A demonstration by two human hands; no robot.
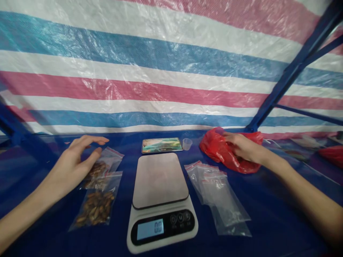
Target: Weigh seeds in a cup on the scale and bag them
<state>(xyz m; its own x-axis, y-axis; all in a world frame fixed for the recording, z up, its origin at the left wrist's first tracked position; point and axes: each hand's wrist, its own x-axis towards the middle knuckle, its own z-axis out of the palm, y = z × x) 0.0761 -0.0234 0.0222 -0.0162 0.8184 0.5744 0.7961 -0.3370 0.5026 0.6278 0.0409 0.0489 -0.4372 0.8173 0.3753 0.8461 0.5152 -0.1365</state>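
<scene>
My left hand (71, 169) hovers over the small zip bags on the left, thumb and fingers apart, with nothing in it. Brown pieces like shelled nuts or dried seeds fill the front zip bag (95, 208). Partly under my hand lies another filled zip bag (100, 169). My right hand (245, 146) reaches into the mouth of a red plastic bag (214, 144), where its fingertips are hidden. Between the hands stands a kitchen scale (160, 182) with a bare plate, its display reading 0.0. Several flat, unfilled zip bags (222, 200) overlap to its right.
Behind the scale lies a phone (162, 145) with its screen lit, beside a small clear cup (187, 144). A striped plastic sheet (160, 89) hangs at the back. Blue metal posts (281, 85) frame the blue table (120, 246). Another red bag (332, 155) is at far right.
</scene>
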